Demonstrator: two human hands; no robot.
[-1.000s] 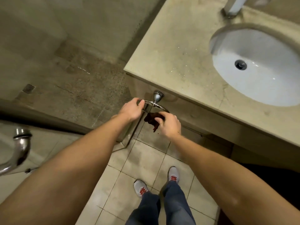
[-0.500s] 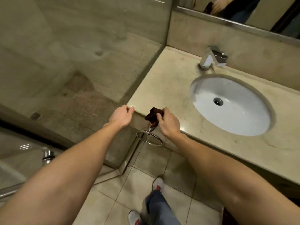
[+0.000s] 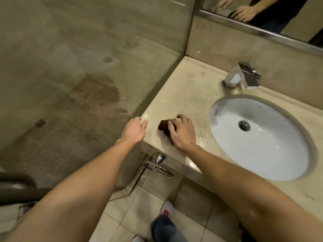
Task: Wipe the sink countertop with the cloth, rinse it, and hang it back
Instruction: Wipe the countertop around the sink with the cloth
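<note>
The dark red-brown cloth point(image 3: 164, 127) lies bunched on the near left corner of the countertop point(image 3: 183, 88), a little left of the sink basin point(image 3: 262, 151). The right hand point(image 3: 183, 132) covers it from the right, with fingers curled over its top and the thumb along its near side, gripping it and pressing it to the stone. Much of the cloth is hidden under the palm. The left hand point(image 3: 133, 131) is at the countertop's left edge, fingers loose and slightly spread, holding nothing. Whether its fingertips touch the stone is hard to tell from this angle. Water drops point(image 3: 202, 137) shine on the stone between the right hand and the basin. The white oval basin has a metal drain point(image 3: 244, 125) at its middle, and a square chrome faucet point(image 3: 242, 76) stands on its far side near the wall. Below the countertop's near edge a chrome towel ring point(image 3: 157, 167) juts from the cabinet front. At the far right a mirror point(image 3: 297, 23) reflects the hands. Near the bottom, a white shoe point(image 3: 167, 209) rests on the tiled floor.
</note>
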